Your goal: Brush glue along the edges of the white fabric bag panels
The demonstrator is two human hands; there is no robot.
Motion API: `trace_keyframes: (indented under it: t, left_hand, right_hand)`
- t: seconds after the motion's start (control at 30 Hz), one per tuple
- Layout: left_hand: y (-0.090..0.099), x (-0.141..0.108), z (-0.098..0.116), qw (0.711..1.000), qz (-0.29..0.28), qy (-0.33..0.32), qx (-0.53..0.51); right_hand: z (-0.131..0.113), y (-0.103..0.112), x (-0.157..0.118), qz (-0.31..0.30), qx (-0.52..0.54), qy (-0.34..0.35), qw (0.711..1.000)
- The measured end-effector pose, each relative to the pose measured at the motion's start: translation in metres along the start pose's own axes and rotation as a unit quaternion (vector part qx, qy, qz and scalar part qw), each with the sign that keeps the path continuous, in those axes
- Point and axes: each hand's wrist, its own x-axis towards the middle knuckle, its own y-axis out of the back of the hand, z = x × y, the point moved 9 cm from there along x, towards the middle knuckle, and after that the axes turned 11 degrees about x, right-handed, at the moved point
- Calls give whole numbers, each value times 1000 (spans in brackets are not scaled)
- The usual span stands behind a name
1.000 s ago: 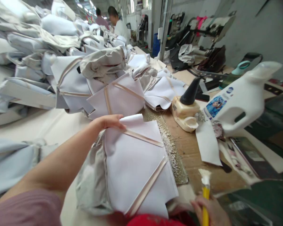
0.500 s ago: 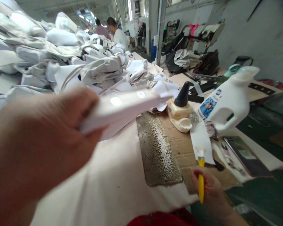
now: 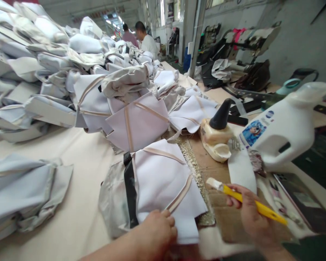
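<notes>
The right hand point(image 3: 251, 214) has its fingers point(image 3: 235, 192) clenched round a yellow-handled glue brush point(image 3: 241, 194), the white-caked bristles pointing toward the white fabric panel point(image 3: 163, 181). The left hand point(image 3: 154, 235) lies at that panel's lower edge with its fingers point(image 3: 165, 221) curled, and I cannot tell whether they pinch the cloth. The panel lies flat on the tabletop point(image 3: 62, 152), crossed by beige tape, with a black strip point(image 3: 130, 188) along its left side and grey satin lining point(image 3: 112, 203) showing beyond that. Just right of the panel runs a glue-crusted strip point(image 3: 192, 170) beside cardboard point(image 3: 220, 214). Further right stand a glue bottle with a black cone nozzle point(image 3: 220, 127) and a white plastic jug point(image 3: 284, 130). Behind and left of the panel, stitched fabric pieces point(image 3: 57, 72) heap up, and well beyond the panel two co-workers point(image 3: 145, 40) stand
</notes>
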Motion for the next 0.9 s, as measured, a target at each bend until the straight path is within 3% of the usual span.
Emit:
trace_keyframes:
  t: [0.03,0.1,0.17,0.23,0.37,0.47,0.57,0.67,0.8,0.9]
  left_hand:
    - [20,5,-9,1000,-6,6,-26]
    - [59,18,-41,998,35,47,-36]
    - [84,38,-81,992,80,96,-9]
    - [84,62,-122,988,69,139,20]
    - [63,96,-200,966,3,257,37]
    - [51,106,-236,946,-27,321,16]
    - [44,111,-249,943,-56,329,-1]
    - [51,114,-251,946,-53,321,5]
    - [65,118,-238,959,-14,283,15]
    - [65,124,-225,967,7,253,18]
  right_hand:
    - [3,-2,3,1,7,-29,1000]
    - [9,-6,7,-1,17,-78,997]
    - [9,-11,11,-10,16,-91,996]
    - [6,-16,14,-20,9,-83,996]
    - [4,-23,20,-42,-8,-84,996]
    - [6,-23,27,-38,-37,-95,994]
    - [7,-21,36,-4,-24,-93,995]
    - [8,-26,45,8,-11,-90,996]
    - [8,-35,57,-3,14,-94,995]
    - [1,-42,69,-10,49,-79,996]
